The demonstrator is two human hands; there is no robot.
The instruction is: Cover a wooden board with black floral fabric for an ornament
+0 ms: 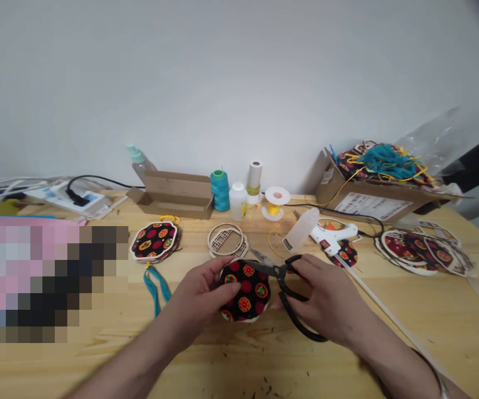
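Risks at the cutting position: the left hand [206, 288] pinches a scalloped, black floral-fabric piece with a pale rim [245, 302] between thumb and fingers, above the pale wooden table [206, 354]; the right hand [330, 296] grips steel scissors with black looped handles [281, 271], the blades at the piece's upper edge, slightly parted. Whether cloth lies between the blades cannot be told. A slanted closing stroke could nick the printed cloth or the rim; a slack left pinch could let the piece turn. The left fingers behind the upper edge are near the blades, so a slip might cut them. Just beyond the right hand, a tilted, frosted plastic bottle [299, 233] and a white glue gun [334, 235] could be knocked by a wide swing of the wrist.
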